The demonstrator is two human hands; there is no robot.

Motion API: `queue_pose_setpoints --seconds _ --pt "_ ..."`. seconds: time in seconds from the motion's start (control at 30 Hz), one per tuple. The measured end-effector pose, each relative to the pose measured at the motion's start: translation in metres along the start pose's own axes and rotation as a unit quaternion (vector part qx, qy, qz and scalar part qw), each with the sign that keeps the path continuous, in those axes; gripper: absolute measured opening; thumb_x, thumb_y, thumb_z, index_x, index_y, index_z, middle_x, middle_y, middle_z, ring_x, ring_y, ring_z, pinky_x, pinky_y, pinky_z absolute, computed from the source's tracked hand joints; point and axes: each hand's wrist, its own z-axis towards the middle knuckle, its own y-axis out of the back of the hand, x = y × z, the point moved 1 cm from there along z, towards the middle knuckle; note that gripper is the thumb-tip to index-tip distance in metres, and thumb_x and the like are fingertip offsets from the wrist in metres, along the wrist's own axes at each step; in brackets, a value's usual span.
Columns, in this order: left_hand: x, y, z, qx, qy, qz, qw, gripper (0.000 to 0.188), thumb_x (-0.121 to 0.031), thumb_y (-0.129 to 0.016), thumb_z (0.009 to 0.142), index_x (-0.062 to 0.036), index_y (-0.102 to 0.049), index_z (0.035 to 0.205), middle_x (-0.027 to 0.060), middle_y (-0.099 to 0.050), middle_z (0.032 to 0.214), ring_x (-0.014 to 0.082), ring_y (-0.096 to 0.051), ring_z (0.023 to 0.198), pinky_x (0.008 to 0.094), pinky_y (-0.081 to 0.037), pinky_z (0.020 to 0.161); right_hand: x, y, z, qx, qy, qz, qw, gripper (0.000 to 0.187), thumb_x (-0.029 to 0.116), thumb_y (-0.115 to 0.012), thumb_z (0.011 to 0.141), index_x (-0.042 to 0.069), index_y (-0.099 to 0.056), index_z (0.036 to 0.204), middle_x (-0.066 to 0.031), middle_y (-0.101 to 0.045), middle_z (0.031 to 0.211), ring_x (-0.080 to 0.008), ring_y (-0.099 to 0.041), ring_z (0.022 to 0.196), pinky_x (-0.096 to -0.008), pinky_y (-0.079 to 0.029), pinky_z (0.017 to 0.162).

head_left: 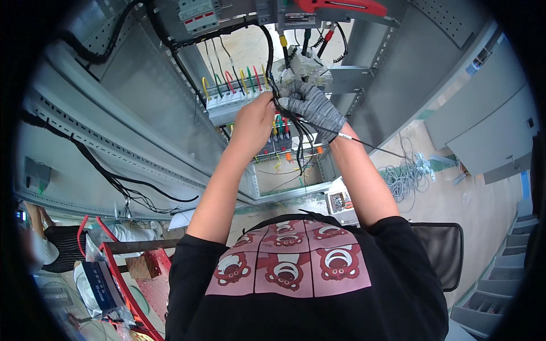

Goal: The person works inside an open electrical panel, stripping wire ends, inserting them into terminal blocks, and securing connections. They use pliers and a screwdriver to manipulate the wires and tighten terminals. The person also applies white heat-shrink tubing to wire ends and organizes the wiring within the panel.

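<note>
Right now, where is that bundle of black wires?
In the head view, upper centre: the bundle of black wires hangs between the bare left hand and gloved right hand, before the row of coloured wires.

The grey metal cabinet frame (pixel 142 108) carries the things: a row of white breakers (pixel 233 98) with yellow, green and red wire loops sits on its rail, and black cable bundles (pixel 108 170) run along its perforated rails. On the tan floor (pixel 455 199) beside it lies a loose coil of grey wire (pixel 406 176).
</note>
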Motion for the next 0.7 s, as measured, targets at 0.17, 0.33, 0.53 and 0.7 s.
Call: queue_pose_setpoints --seconds 0.17,0.33,0.53,0.7 --pt "0.000 0.004 0.006 0.089 0.125 -0.192 0.969 0.014 -0.012 -0.042 0.095 -0.0009 -0.050 0.096 -0.0013 -0.046 0.068 0.0069 -0.042 0.061 0.0234 -0.035 0.057 -0.006 0.004 0.001 -0.001 0.009 0.018 1.000 0.029 0.015 -0.072 0.080 0.000 -0.059 0.102 -0.0028 -0.062 0.087 -0.0097 -0.058 0.079 -0.0231 -0.049 0.072" --pt "0.003 0.002 0.010 0.087 0.068 -0.210 0.971 0.012 -0.012 -0.043 0.095 -0.0027 -0.048 0.089 -0.0025 -0.042 0.067 0.0060 -0.039 0.063 0.0223 -0.034 0.059 -0.015 0.004 -0.011 -0.066 -0.001 0.087 0.994 0.029 0.019 -0.070 0.082 0.004 -0.061 0.105 -0.0012 -0.063 0.091 -0.0090 -0.058 0.083 -0.0238 -0.048 0.075" --pt "0.008 0.001 0.012 0.090 0.064 -0.263 0.958 0.011 -0.010 -0.047 0.093 -0.0023 -0.049 0.087 -0.0021 -0.045 0.067 0.0061 -0.041 0.062 0.0226 -0.035 0.057 -0.004 0.018 -0.018 -0.040 0.093 -0.207 0.973 0.043 0.028 -0.075 0.075 -0.003 -0.062 0.101 -0.0112 -0.067 0.089 -0.0181 -0.062 0.082 -0.0293 -0.049 0.077" --pt "0.011 0.004 0.010 0.086 0.070 -0.264 0.958 0.011 -0.009 -0.048 0.093 -0.0016 -0.049 0.085 -0.0021 -0.045 0.066 0.0059 -0.041 0.061 0.0226 -0.035 0.056 0.029 0.012 -0.010 -0.025 0.093 -0.438 0.894 0.044 0.030 -0.071 0.073 -0.003 -0.060 0.099 -0.0205 -0.064 0.079 -0.0306 -0.064 0.074 -0.0353 -0.051 0.070"
